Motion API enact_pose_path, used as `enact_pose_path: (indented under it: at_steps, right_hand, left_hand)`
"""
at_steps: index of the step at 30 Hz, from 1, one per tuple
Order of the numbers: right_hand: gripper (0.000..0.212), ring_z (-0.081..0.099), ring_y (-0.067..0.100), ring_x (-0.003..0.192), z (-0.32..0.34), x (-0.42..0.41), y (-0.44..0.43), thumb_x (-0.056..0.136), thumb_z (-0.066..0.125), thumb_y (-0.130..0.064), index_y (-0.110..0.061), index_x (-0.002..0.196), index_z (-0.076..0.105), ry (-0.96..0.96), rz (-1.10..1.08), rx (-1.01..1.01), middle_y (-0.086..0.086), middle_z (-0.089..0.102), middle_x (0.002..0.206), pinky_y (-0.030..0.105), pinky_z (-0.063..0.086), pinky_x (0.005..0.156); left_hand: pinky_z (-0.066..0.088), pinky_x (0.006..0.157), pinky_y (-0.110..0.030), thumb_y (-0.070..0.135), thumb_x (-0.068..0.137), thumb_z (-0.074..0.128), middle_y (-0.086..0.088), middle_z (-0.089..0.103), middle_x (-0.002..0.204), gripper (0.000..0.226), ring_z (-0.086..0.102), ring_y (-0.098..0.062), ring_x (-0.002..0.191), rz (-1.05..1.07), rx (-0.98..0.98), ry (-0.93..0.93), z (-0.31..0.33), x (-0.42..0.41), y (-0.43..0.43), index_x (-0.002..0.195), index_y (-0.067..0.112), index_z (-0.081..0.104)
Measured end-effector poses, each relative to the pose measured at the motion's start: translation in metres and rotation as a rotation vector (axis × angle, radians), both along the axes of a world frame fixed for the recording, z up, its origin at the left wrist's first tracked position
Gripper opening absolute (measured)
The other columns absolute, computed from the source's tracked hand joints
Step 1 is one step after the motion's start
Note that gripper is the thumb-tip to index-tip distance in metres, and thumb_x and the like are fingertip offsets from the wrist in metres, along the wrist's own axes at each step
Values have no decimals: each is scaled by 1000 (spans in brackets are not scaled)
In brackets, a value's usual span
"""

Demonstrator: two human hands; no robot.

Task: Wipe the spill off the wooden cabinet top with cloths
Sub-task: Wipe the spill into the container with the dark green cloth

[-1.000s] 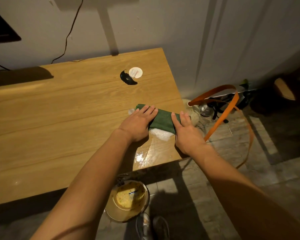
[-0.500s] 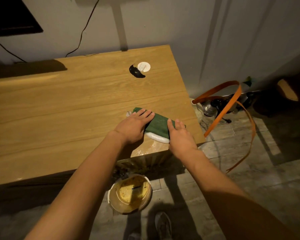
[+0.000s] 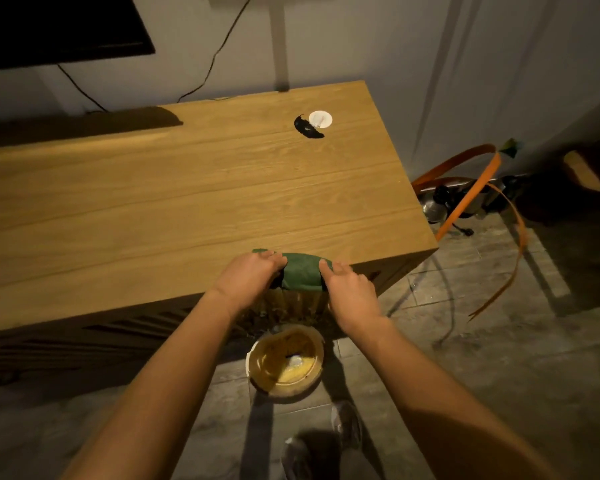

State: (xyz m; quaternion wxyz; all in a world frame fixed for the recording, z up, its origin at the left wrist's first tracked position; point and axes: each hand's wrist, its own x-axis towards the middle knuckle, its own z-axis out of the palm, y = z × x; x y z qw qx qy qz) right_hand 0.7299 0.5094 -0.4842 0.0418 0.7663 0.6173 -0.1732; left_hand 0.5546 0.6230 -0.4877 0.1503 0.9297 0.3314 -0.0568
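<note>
A folded green cloth (image 3: 302, 271) lies over the front edge of the wooden cabinet top (image 3: 194, 202), near its right corner. My left hand (image 3: 246, 278) grips the cloth's left end and my right hand (image 3: 349, 289) grips its right end. The cloth hangs partly over the cabinet's front face. The wet white spill is not visible; the cloth and my hands cover that spot.
A round bowl (image 3: 286, 362) with yellowish contents sits on the floor right below the cloth. A black blot (image 3: 307, 128) and a white disc (image 3: 320, 118) lie at the back right of the top. Orange straps (image 3: 471, 188) and metal pots are on the floor to the right.
Both hands have dragged the green cloth toward me, from the wet patch to the front edge. The white spill and glossy wet area no longer show.
</note>
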Motion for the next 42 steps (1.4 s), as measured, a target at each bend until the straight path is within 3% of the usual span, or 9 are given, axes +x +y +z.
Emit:
enact_pose_path:
  at_steps: [2, 5, 8, 17, 24, 27, 36, 38, 42]
  right_hand:
    - [73, 59, 35, 107, -2, -12, -14, 85, 65, -8, -18, 149, 30, 59, 43, -11, 10, 50, 136, 44, 52, 80]
    - [65, 63, 32, 103, -2, -23, -31, 83, 65, -9, -21, 142, 40, 116, 67, -12, 6, 59, 125, 42, 52, 81]
    - [58, 64, 32, 101, 2, -24, -34, 83, 63, -9, -24, 137, 48, 141, 72, 0, 7, 65, 116, 45, 55, 83]
    - [50, 60, 29, 110, 42, 21, 5, 85, 58, -9, -32, 130, 61, 270, 135, -53, 5, 69, 117, 42, 50, 96]
    - [50, 60, 25, 109, 73, 105, 77, 86, 60, -9, -34, 129, 62, 281, 144, 42, 1, 69, 117, 36, 49, 93]
    - [46, 60, 23, 96, 79, 154, 116, 87, 60, -9, -36, 125, 64, 246, 151, 59, 1, 69, 110, 34, 51, 79]
    - [38, 61, 27, 85, 47, 277, 223, 90, 54, -5, -29, 116, 68, 143, 218, 87, 6, 70, 95, 33, 44, 65]
    - [41, 61, 30, 89, 28, 287, 228, 91, 52, -4, -27, 121, 66, 139, 229, 73, 9, 70, 101, 35, 45, 67]
    - [49, 58, 31, 111, -2, 291, 224, 96, 49, -6, -21, 142, 50, 141, 277, 117, 5, 54, 136, 40, 47, 93]
  left_hand:
    - [50, 89, -44, 12, 96, 52, -7, 61, 125, 27, 61, -27, 112, -19, 3, 56, 0, -19, -14, 122, 16, 58]
    - [52, 74, -40, 12, 92, 54, -4, 63, 112, 23, 65, -26, 97, -27, 21, 80, 5, -39, -37, 113, 19, 58]
    - [40, 63, -36, 18, 89, 57, -3, 68, 107, 21, 66, -28, 94, 9, 35, 136, 13, -46, -53, 109, 23, 59]
    - [54, 76, -39, 24, 93, 56, -8, 69, 104, 28, 66, -27, 93, 155, -19, 117, 49, -21, -38, 121, 28, 60]
    - [50, 71, -37, 24, 92, 58, -6, 71, 100, 23, 66, -26, 90, 174, 97, 105, 89, 62, 29, 114, 27, 62]
    - [42, 61, -31, 22, 92, 59, -2, 69, 94, 22, 59, -19, 78, 186, 126, 74, 94, 110, 65, 113, 28, 63]
    - [42, 53, -35, 14, 93, 52, -5, 65, 81, 14, 62, -26, 73, 248, 171, 51, 48, 235, 156, 99, 19, 63]
    - [53, 60, -39, 10, 92, 52, -4, 66, 85, 14, 63, -24, 75, 266, 118, 44, 28, 251, 163, 96, 16, 63]
    - [54, 71, -42, 9, 92, 55, -4, 66, 106, 19, 64, -25, 89, 307, 48, -93, 0, 254, 167, 108, 17, 62]
